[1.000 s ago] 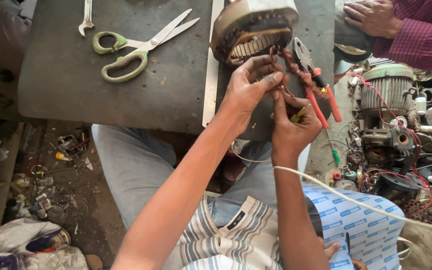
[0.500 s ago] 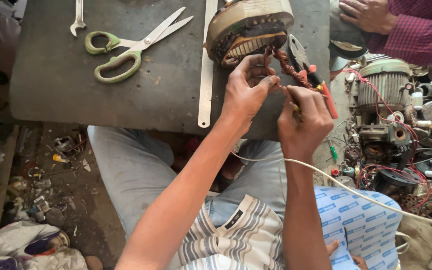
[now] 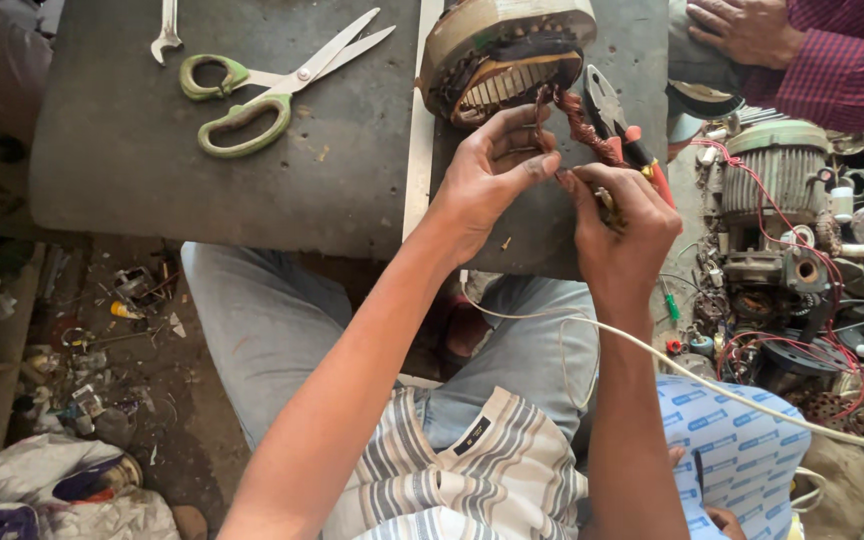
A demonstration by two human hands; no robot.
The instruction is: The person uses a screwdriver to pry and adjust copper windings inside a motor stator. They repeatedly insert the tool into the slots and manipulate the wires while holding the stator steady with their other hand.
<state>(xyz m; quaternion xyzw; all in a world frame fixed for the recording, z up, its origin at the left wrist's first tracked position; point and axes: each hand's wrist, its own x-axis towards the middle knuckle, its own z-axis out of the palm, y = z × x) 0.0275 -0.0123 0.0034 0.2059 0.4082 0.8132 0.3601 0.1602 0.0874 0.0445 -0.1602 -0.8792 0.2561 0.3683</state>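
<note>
On a dark, scuffed metal workbench, a round motor stator with copper windings is sitting at the far edge. The left hand and right hand are pinching its reddish wire leads together, beside red-handled pliers; green-handled scissors are lying apart.

the flat metal tabletop is dark grey with pale scuffs. the long steel scissors have silvery blades and olive-green looped handles. the round motor stator has a tan, dull-brown shell, pale cream slots inside and reddish-brown copper windings trailing out. the slim pliers show dark steel and red-orange grips. the person's striped shirt runs in grey, white and tan bands; the trousers are faded grey-blue. a neighbour's sleeve is maroon with fine checks. a white cable crosses a white sack with blue print.
</note>
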